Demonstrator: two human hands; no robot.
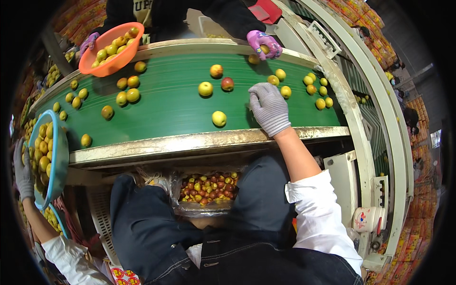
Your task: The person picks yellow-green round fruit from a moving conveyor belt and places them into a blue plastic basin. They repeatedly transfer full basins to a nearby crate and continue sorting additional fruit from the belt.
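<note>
My right hand (269,107), in a grey striped knit glove, hovers over the green conveyor belt (171,114) with its fingers curled. Whether anything is inside them is hidden. Close to it lie a red-brown jujube (227,84) and a yellow one (285,92). Nearer the front edge is a single yellow-green jujube (219,118). At the far left my gloved left hand (24,171) grips the outer rim of a blue plastic basin (61,160). The basin is tilted beside the belt's near edge and holds many yellowish jujubes (42,153).
Across the belt a person's purple-gloved hand (264,44) holds a jujube; their other hand steadies an orange basin (119,58) of fruit. A plastic-lined box (208,188) of redder jujubes sits between my knees. Metal rails (363,142) bound the right end. A white mug-like container (365,219) stands there.
</note>
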